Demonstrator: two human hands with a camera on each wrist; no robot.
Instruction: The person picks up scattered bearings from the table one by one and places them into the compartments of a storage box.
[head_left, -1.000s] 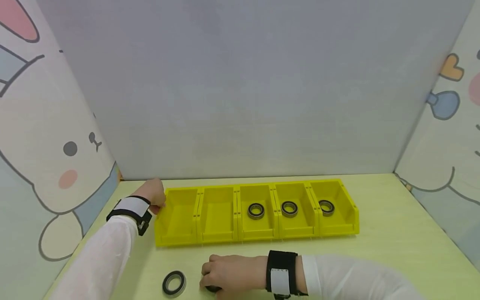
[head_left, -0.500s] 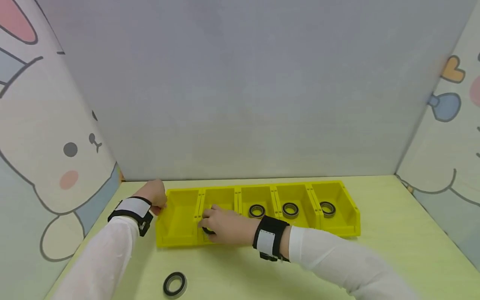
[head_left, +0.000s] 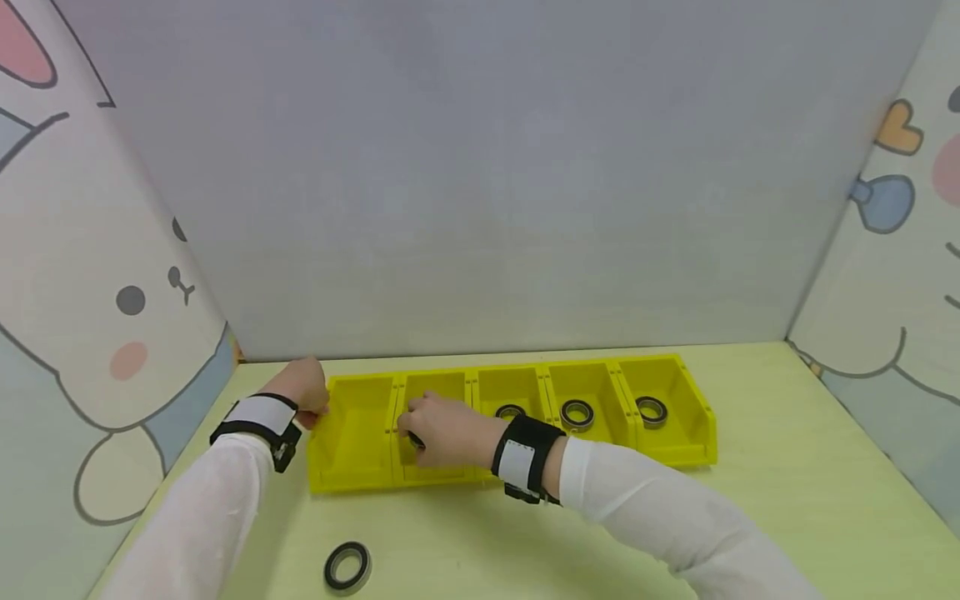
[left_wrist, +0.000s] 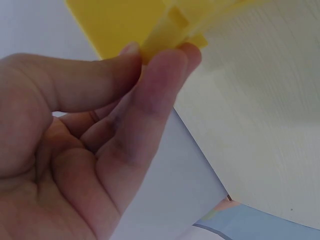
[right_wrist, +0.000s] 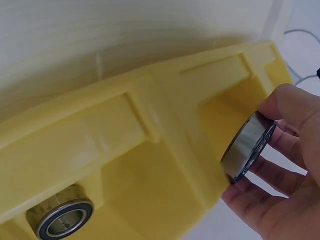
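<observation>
My right hand [head_left: 448, 427] is over the second compartment from the left of the yellow bin row [head_left: 360, 479]. Between its thumb and fingers it grips a ball bearing [right_wrist: 248, 145], a steel ring with a black seal, tilted at the compartment's mouth. At the row's left end, my left hand [left_wrist: 115, 110] pinches the yellow side wall [left_wrist: 165, 30] between thumb and fingertips. Single bearings lie in the third compartment [head_left: 510, 412], the fourth [head_left: 577, 415] and the fifth [head_left: 652, 412]. Another bearing [head_left: 347, 568] lies flat on the table in front of the row.
The pale yellow table [head_left: 570, 550] runs back to a grey wall [head_left: 480, 183]. Side panels with cartoon prints, left [head_left: 97, 367] and right [head_left: 892, 300], border it. The right forearm crosses in front of the row's right half.
My right hand has picked up the bearing from the table and carried it forward to the second compartment. The left hand stays at the row's left end.
</observation>
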